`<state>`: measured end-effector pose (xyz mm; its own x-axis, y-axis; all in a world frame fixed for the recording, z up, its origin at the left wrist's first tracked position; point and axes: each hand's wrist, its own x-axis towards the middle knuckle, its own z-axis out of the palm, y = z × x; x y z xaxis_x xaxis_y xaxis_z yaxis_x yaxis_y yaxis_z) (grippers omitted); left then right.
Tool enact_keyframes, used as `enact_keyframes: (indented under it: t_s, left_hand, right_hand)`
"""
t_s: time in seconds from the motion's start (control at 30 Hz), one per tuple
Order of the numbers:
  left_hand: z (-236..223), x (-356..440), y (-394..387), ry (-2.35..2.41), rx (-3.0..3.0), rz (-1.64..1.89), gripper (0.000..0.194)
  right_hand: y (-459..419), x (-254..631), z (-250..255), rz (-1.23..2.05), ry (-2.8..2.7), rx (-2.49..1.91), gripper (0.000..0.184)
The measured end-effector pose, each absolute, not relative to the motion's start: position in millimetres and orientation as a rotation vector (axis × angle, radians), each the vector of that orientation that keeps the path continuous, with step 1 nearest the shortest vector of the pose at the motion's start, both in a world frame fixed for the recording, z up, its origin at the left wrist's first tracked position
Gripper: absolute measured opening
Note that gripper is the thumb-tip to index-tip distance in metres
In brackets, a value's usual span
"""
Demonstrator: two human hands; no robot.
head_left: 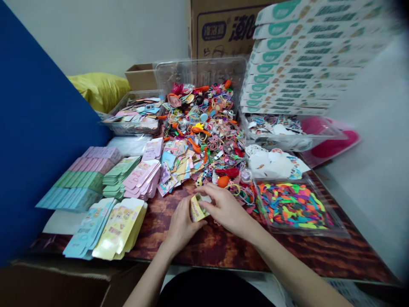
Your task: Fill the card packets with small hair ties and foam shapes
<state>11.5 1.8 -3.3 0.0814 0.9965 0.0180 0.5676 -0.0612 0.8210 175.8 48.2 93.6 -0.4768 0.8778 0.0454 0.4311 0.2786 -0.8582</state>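
Observation:
A small yellow printed box is held above the front of the brown table, its open end facing up and to the right. My left hand grips the box from the left side. My right hand is at the open end, thumb and fingers bent around the rim; whether something small is pinched there I cannot make out. Just beyond my hands lies a big heap of small trinkets, with hair ties and orange clips among them. Small printed cards spread out to the left of the heap.
Flattened yellow boxes, blue boxes, pink boxes and green boxes lie left, beside stacked folded boxes. A tray of colourful pieces sits right. White printed boxes tower behind it.

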Motion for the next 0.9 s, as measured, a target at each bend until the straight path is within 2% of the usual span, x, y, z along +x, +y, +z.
enact_keyframes:
  t_s: [0.17, 0.23, 0.33, 0.47, 0.53, 0.7, 0.9]
  left_hand:
    - [-5, 11, 4, 1.562, 1.685, 0.843, 0.058]
    - [-2, 10, 5, 1.572, 1.681, 0.800, 0.061]
    - [3, 7, 6, 1.594, 1.689, 0.722, 0.066]
    - [5, 12, 8, 1.627, 1.696, 0.672, 0.064]
    - [6, 21, 10, 1.606, 1.723, 0.676, 0.065]
    - [11, 41, 9, 1.530, 1.802, 0.675, 0.065]
    - [11, 42, -3, 1.525, 1.785, 0.605, 0.063]
  right_hand:
    - [30, 183, 96, 1.034, -2.005, -1.093, 0.022]
    - [27, 198, 90, 1.034, -1.935, -1.130, 0.016]
    - [30, 243, 75, 0.995, -1.802, -1.356, 0.015]
    - [49, 320, 51, 0.666, -1.635, -1.836, 0.017]
    - [59, 344, 43, 0.618, -1.639, -1.906, 0.008]
    - [69, 351, 32, 0.730, -1.731, -1.870, 0.005]
    - [61, 361, 36, 0.953, -1.590, -1.731, 0.021]
